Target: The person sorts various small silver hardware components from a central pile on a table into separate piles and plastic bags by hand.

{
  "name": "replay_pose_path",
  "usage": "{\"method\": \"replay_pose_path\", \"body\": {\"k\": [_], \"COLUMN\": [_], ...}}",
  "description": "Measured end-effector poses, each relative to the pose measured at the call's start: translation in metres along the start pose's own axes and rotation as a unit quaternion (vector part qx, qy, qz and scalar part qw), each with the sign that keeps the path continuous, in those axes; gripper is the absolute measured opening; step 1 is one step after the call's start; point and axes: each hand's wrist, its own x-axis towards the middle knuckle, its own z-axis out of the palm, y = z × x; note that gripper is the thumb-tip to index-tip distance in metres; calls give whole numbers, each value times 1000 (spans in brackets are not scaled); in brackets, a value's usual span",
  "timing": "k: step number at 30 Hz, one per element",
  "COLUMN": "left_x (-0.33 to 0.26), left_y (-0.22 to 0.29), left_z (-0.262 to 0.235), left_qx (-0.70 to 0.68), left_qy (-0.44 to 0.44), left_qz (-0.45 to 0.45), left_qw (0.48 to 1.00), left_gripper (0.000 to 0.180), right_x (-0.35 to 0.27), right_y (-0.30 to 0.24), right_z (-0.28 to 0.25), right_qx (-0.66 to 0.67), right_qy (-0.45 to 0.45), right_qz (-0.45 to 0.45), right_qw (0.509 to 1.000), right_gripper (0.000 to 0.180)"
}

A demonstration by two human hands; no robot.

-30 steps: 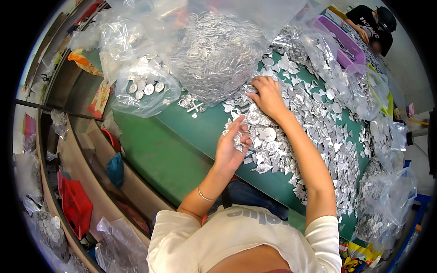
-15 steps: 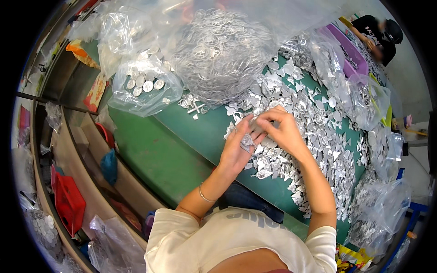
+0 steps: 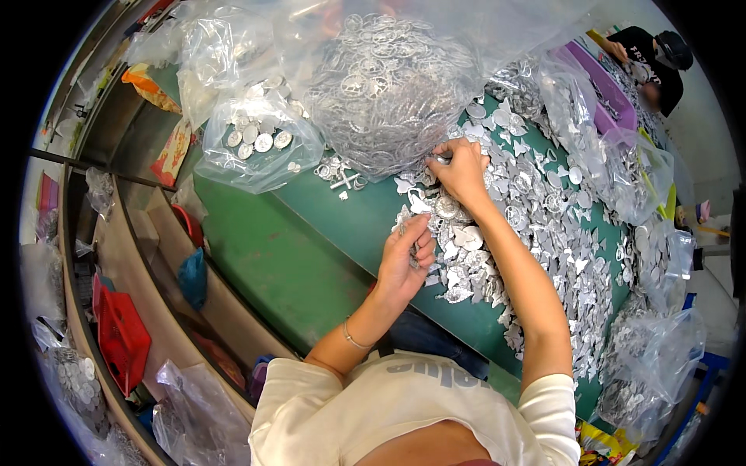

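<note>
Silver metal pieces (image 3: 556, 248) cover much of the green desk (image 3: 361, 221), beside a bulging clear bag (image 3: 388, 116). The left hand (image 3: 406, 256) curls around some; the right hand (image 3: 460, 169) touches others, grip unclear. A co-worker (image 3: 646, 66) is upper right.

At the left, a red plastic basket (image 3: 124, 338) is set among curving brown boards (image 3: 167, 307), and a blue bundle (image 3: 193, 278) is tucked farther in. Below, a crumpled clear bag (image 3: 198, 419) can be seen. An orange wrapper (image 3: 151, 85) is left near a red-and-cream packet (image 3: 172, 154). At the upper right, a black cap (image 3: 674, 50) and a dark printed top (image 3: 641, 58) are worn by a co-worker (image 3: 651, 74), seated or standing beyond a purple tub (image 3: 604, 113). Yellow packaging (image 3: 610, 443) is glimpsed at the lower right.
</note>
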Motion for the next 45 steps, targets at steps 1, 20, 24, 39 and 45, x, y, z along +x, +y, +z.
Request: {"method": "replay_pose_path", "body": {"k": [1, 20, 24, 39, 45], "left_x": [0, -13, -12, -20, -13], "left_y": [0, -2, -1, -3, 3], "left_z": [0, -4, 1, 2, -27], "left_qx": [-2, 29, 5, -57, 122], "left_qy": [0, 0, 6, 2, -74], "left_qz": [4, 37, 25, 15, 112], "left_qw": [1000, 999, 1000, 998, 983], "left_gripper": [12, 19, 28, 21, 18], "right_x": [0, -2, -29, -47, -71], "right_y": [-3, -11, -6, -3, 2], "right_z": [-2, -1, -41, -50, -78], "right_qx": [8, 88, 234, -63, -102], "right_qy": [-16, -14, -78, -130, -118], "right_qz": [3, 83, 63, -242, -242], "right_qw": [1000, 993, 967, 959, 958], "right_gripper": [26, 26, 25, 43, 36]}}
